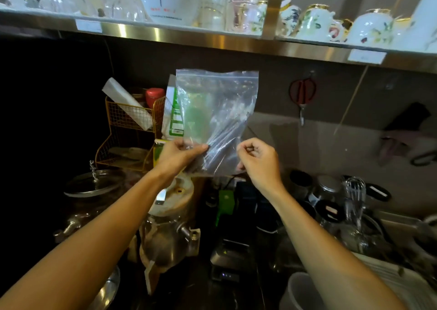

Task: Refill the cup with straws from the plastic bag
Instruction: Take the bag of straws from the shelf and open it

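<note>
I hold the bag [217, 118] up at chest height in front of the dark wall, zip edge at the top; it is clear and crumpled, and I can make out thin straws [224, 130] slanting inside it only as faint pale streaks. My left hand [179, 153] pinches the bag's lower left part between thumb and fingers; my right hand [257, 158] is curled at the lower right corner, fingertips drawn together on the plastic, though the film is too clear to see exactly what they grip. I cannot pick out the cup for certain. Behind the bag, a green-and-white packet [175, 111] shows partly through it; left of that stands a wire rack [132, 125] with a red-lidded jar [155, 95] behind it. Below my arms sit glass dispensers [165, 234] with taps, dim and blurred. Red scissors [302, 94] hang on the wall to the right; the shelf [212, 40] above carries porcelain, cut off at the top.
</note>
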Demonstrator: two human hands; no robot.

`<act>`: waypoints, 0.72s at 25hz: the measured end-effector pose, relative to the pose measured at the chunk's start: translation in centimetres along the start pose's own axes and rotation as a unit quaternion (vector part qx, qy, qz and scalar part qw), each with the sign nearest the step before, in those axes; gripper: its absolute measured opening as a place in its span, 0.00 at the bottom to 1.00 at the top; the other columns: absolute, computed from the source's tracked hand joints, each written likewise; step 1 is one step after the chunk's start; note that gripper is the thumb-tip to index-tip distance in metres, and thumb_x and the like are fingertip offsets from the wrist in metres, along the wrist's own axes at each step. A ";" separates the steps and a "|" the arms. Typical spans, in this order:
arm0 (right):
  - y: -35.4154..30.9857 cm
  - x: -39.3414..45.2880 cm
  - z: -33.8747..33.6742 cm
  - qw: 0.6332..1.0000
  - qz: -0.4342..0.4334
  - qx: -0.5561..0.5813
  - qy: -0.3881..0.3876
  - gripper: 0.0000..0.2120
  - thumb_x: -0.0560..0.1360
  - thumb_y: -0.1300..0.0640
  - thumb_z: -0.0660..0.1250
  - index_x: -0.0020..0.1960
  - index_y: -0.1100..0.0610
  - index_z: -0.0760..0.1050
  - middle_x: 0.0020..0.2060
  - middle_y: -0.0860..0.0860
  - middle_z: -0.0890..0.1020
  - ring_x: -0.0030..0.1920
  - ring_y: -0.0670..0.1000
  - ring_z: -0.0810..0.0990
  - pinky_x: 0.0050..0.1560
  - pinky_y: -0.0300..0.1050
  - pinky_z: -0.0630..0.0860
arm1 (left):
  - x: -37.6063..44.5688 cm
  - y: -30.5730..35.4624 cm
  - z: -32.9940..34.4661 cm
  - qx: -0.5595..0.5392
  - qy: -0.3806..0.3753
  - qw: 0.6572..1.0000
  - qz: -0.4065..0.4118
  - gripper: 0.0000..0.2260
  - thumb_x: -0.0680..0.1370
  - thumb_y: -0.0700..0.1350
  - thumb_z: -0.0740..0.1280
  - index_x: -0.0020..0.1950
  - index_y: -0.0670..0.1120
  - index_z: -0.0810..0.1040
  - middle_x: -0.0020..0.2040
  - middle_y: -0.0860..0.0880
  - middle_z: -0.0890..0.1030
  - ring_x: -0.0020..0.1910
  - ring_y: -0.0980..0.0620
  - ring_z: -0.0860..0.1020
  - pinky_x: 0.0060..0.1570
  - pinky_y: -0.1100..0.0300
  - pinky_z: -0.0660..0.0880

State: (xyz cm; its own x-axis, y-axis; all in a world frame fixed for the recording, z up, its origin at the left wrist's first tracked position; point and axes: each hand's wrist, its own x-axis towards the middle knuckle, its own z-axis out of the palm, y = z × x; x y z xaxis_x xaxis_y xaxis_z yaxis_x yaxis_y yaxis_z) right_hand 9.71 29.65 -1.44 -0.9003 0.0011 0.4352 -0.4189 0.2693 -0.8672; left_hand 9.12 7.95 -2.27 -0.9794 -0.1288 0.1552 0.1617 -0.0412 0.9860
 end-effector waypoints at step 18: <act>12.2 -19.3 -18.2 0.970 0.234 0.065 0.010 0.17 0.80 0.52 0.72 0.54 0.67 0.78 0.30 0.58 0.72 0.28 0.52 0.69 0.25 0.42 0.68 | -17.1 -14.9 15.0 0.034 -0.193 0.978 -0.066 0.13 0.72 0.37 0.77 0.53 0.35 0.81 0.49 0.34 0.85 0.48 0.41 0.84 0.53 0.47 0.82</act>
State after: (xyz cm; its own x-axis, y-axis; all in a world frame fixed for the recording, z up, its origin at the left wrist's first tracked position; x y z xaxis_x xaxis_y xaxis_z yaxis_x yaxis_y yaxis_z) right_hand 24.13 50.45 -16.00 -0.9936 0.1128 -0.0097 0.0222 0.1102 -0.9937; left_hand 21.63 25.61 -18.68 -0.9660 0.2575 0.0239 0.0342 0.0354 0.9988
